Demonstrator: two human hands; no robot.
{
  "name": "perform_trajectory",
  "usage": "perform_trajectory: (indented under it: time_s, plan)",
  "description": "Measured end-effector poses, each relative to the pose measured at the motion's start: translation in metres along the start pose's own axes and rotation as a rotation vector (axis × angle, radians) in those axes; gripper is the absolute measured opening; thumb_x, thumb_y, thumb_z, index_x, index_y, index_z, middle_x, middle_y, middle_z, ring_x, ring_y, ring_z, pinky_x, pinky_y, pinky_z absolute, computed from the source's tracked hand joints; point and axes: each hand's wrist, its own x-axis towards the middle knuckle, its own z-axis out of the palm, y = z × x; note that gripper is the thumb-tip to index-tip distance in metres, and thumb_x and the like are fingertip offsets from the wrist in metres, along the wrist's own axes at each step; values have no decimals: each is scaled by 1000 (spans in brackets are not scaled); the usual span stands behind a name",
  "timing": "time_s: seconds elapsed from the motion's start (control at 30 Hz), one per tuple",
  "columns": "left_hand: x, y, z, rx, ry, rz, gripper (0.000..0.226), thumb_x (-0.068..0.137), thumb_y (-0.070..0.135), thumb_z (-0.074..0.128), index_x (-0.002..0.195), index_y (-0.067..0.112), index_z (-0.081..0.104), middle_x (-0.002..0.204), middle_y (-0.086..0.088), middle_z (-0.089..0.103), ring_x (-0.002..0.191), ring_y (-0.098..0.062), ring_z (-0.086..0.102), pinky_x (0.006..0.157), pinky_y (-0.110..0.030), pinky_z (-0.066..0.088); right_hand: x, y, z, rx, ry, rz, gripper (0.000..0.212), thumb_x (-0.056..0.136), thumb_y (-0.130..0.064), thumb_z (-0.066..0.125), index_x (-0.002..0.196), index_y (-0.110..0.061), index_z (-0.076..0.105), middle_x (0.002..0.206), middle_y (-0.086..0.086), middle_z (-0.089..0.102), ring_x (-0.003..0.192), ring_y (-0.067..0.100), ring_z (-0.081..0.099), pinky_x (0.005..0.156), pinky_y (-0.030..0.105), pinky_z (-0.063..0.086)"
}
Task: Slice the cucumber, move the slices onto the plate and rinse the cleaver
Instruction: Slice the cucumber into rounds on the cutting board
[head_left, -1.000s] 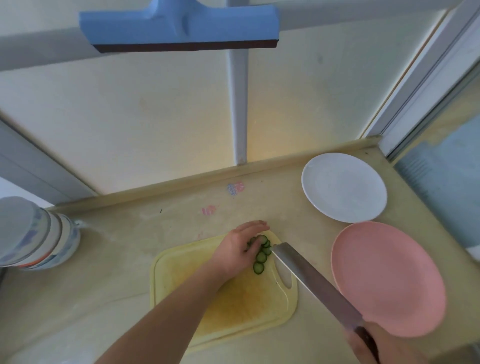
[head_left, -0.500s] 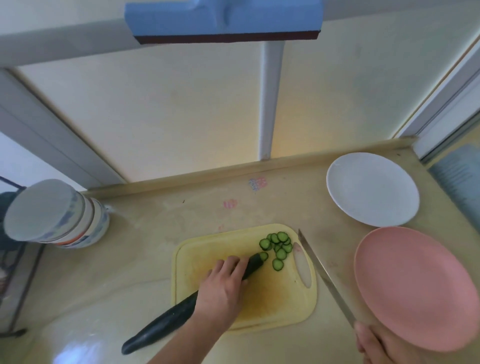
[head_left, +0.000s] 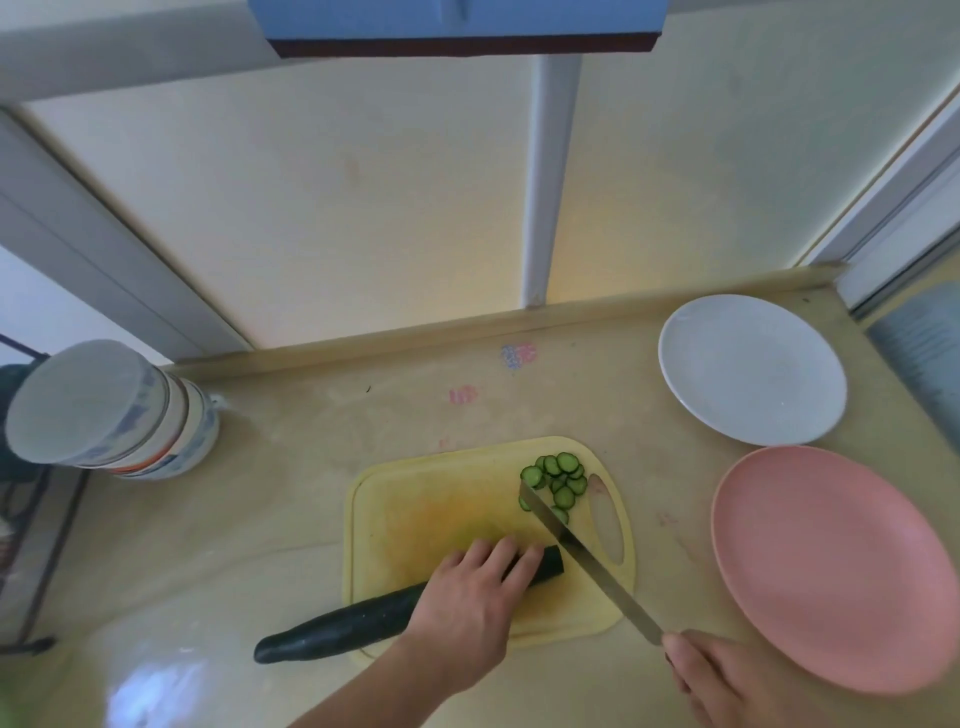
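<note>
A dark green cucumber (head_left: 353, 621) lies slantwise across the yellow cutting board (head_left: 447, 509), its uncut end hanging off the board's left front corner. My left hand (head_left: 470, 605) grips it close to the cut end. Several cucumber slices (head_left: 558, 478) are heaped at the board's back right corner. My right hand (head_left: 727, 680) holds the cleaver (head_left: 587, 564) by its handle; the blade runs edge-on from the slices down past the cucumber's cut end. A white plate (head_left: 753, 369) and a pink plate (head_left: 836, 566) sit to the right.
A stack of bowls (head_left: 114, 415) stands at the back left of the counter (head_left: 291, 493). A raised ledge runs along the wall behind. A blue squeegee head (head_left: 462, 26) hangs above. The counter's right side ends at a window frame.
My left hand left the slices and slid the cucumber toward the board's front. The cleaver swung in from the board's right edge and now lies over the board by the cut end.
</note>
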Motion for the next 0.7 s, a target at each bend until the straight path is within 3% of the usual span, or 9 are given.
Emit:
perform_trajectory:
  time_s: [0.03, 0.1, 0.2, 0.33, 0.57, 0.7]
  plan:
    - [-2, 0, 0, 3, -1, 16, 66, 100, 20, 44, 154, 25, 6, 149, 0, 31, 123, -25, 39, 100, -36, 38, 1, -12, -19, -81, -39, 44, 67, 80, -84, 24, 50, -28, 46, 36, -10, 41, 33, 4, 36, 41, 27, 31]
    - [-5, -3, 3, 0, -5, 36, 67, 98, 19, 44, 154, 23, 9, 147, -1, 34, 121, -27, 41, 98, -37, 40, 18, -6, -43, -285, 212, 28, 63, 84, -76, 19, 59, -23, 43, 47, -3, 44, 43, 5, 42, 50, 24, 34]
    - [-6, -5, 6, 16, -4, 80, 70, 94, 20, 50, 153, 21, 12, 144, -3, 39, 117, -28, 46, 94, -39, 46, 39, -6, -49, -190, -75, 56, 69, 78, -76, 20, 63, -14, 45, 52, -3, 44, 50, 8, 43, 52, 23, 32]
    - [-3, 4, -2, 25, -35, 89, 74, 95, 17, 50, 156, 20, 7, 150, -3, 29, 123, -28, 38, 102, -40, 40, 69, 1, -49, -137, -236, 6, 71, 77, -85, 16, 62, -21, 44, 54, -5, 44, 49, 6, 41, 52, 25, 33]
    - [1, 13, -1, 50, -62, 21, 76, 96, 14, 48, 155, 24, 0, 152, -5, 22, 128, -30, 32, 108, -41, 34, 92, 2, -47, -69, -205, 36, 69, 77, -87, 15, 62, -23, 39, 54, -7, 35, 50, 8, 35, 54, 28, 33]
    - [-3, 13, 1, 45, -25, -66, 76, 97, 10, 43, 157, 21, -1, 151, -4, 26, 122, -28, 37, 100, -38, 38, 78, -13, -38, -35, -216, 39, 63, 82, -76, 20, 64, -20, 44, 55, -5, 41, 50, 6, 39, 53, 25, 36]
